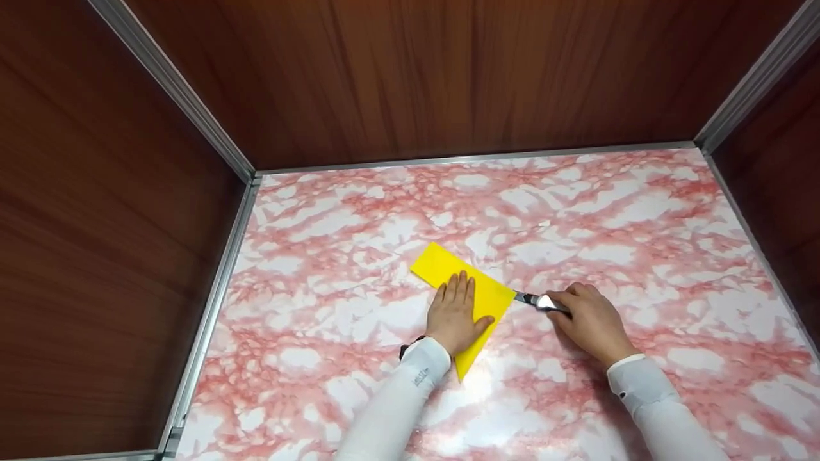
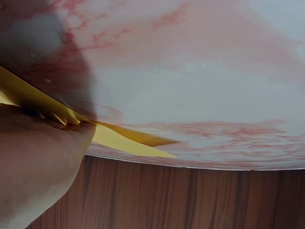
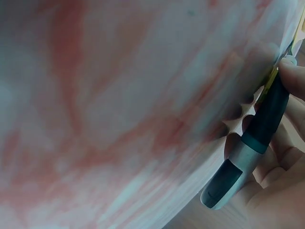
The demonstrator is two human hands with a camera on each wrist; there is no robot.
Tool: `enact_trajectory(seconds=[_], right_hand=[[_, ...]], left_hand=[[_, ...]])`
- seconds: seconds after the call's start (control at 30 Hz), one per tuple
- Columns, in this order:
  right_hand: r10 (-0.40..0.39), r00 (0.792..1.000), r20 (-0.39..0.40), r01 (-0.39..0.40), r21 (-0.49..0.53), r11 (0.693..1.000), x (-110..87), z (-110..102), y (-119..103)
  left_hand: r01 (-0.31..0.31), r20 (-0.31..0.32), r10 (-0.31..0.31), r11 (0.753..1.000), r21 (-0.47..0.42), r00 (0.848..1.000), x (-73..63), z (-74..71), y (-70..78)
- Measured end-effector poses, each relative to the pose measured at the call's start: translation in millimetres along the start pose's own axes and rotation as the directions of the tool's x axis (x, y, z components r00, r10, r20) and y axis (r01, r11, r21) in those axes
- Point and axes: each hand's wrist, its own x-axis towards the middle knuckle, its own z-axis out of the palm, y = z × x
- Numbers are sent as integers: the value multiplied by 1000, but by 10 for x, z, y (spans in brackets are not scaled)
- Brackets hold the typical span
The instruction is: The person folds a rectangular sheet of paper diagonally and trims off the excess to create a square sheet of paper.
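Observation:
A folded piece of yellow paper (image 1: 494,291) lies on the red-and-white marbled table, with two layers parting at one end in the left wrist view. My left hand (image 1: 453,318) presses flat on it, fingers straight and thumb spread to the right. To its right, my right hand (image 1: 592,320) grips a utility knife (image 1: 544,303) with a silver and dark handle. The knife's metal tip meets the right corner of the paper; whether it is between the layers I cannot tell. In the right wrist view, fingers curl round the dark, silver-ended knife handle (image 3: 265,121).
Brown wood-grain panels stand at the back (image 1: 448,77), the left (image 1: 109,256) and the right of the table. Grey metal strips (image 1: 211,301) run along the edges where panels and table meet. The marbled tabletop (image 1: 320,371) spreads all round the paper.

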Motion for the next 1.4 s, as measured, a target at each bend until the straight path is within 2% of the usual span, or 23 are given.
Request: enact_trajectory(seconds=[0.73, 1.0, 1.17, 1.4], right_hand=[[61, 998, 16, -61, 0, 998, 1, 2, 0], [42, 999, 20, -42, 3, 999, 7, 8, 21], [0, 1000, 7, 0, 5, 1000, 16, 5, 19], [-42, 999, 32, 42, 6, 999, 63, 19, -12]], left_hand=[[-10, 0, 10, 1000, 11, 1000, -4, -6, 6], [-11, 10, 12, 1000, -3, 1000, 1, -12, -3], [-48, 41, 48, 999, -2, 998, 5, -26, -45], [-142, 59, 141, 990, 5, 988, 17, -28, -167]])
